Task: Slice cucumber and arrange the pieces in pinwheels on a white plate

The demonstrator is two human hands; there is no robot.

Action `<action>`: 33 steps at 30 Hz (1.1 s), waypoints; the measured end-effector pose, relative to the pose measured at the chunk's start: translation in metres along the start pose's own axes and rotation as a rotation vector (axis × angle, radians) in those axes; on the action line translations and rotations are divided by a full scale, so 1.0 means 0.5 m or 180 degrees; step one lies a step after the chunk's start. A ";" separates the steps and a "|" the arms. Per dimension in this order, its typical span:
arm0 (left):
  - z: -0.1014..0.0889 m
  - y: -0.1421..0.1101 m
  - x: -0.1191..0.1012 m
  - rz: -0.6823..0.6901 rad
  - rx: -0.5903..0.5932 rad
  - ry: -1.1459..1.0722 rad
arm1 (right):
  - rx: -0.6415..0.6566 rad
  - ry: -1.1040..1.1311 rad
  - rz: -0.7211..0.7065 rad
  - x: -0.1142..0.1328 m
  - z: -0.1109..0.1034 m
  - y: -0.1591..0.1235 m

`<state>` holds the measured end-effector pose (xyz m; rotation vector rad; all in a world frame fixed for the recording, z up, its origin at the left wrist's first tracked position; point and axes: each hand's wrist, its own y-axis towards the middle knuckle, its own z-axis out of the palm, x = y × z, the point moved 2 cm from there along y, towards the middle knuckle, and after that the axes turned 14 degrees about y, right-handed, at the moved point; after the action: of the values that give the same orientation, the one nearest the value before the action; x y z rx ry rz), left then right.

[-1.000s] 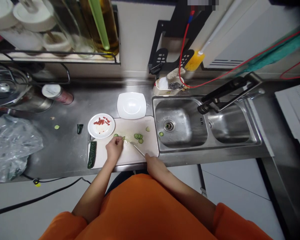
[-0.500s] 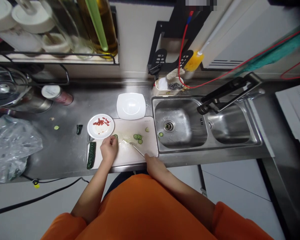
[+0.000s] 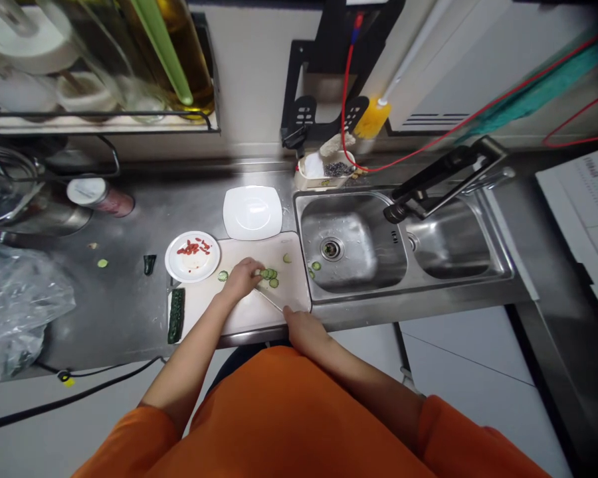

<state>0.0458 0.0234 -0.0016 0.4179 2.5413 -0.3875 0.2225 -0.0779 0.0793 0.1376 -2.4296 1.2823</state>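
Observation:
My right hand point(image 3: 305, 330) is closed round the handle of a knife point(image 3: 270, 299), its blade lying low over the white cutting board point(image 3: 244, 317). My left hand point(image 3: 242, 279) has its fingers pinched at the left edge of a small overlapping group of cucumber slices point(image 3: 269, 274); the fingertips are partly hidden. One separate cucumber slice point(image 3: 222, 275) rests left of that hand. At the board's left end lies a dark green piece of cucumber point(image 3: 176, 315). A thin cucumber scrap point(image 3: 287, 258) is near the upper right corner.
Behind the board stand a white square plate point(image 3: 252, 212) and a round plate point(image 3: 172, 262) with red bits. To the right is a steel sink point(image 3: 359, 265) with a black faucet point(image 3: 428, 182). A plastic bag point(image 3: 24, 299), a jar point(image 3: 99, 196) and a cucumber end point(image 3: 149, 264) occupy the left counter.
My left hand has moved right across the board to the group of slices, leaving the single slice behind. The knife stays in my right hand, almost unmoved. The view has shifted slightly.

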 end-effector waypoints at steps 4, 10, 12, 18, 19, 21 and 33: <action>-0.007 -0.005 -0.011 -0.0146 -0.0029 0.0063 | 0.0016 0.0017 -0.0010 0.000 -0.002 -0.001; -0.017 -0.042 0.004 -0.0794 -0.0016 -0.0397 | -0.0008 0.0015 -0.0042 -0.005 -0.008 -0.001; -0.026 -0.058 0.016 -0.0931 -0.0068 -0.0407 | 0.0037 0.0026 -0.0038 -0.007 -0.009 -0.001; -0.039 -0.075 0.029 -0.0696 -0.0191 0.0053 | 0.0037 -0.0082 -0.0029 -0.007 -0.013 -0.002; -0.036 -0.076 0.027 -0.0637 -0.0265 0.0123 | 0.0021 -0.0103 -0.0016 -0.007 -0.015 -0.001; -0.028 -0.080 0.023 -0.0588 -0.0482 0.0224 | -0.0006 -0.0129 0.0009 -0.007 -0.019 0.000; 0.022 -0.127 0.006 -0.1105 -0.1006 0.0319 | -0.0111 -0.0089 -0.0051 0.009 -0.019 0.008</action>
<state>0.0250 -0.0376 -0.0005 -0.1274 2.7127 -0.0837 0.2202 -0.0676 0.0827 0.1661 -2.4679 1.2382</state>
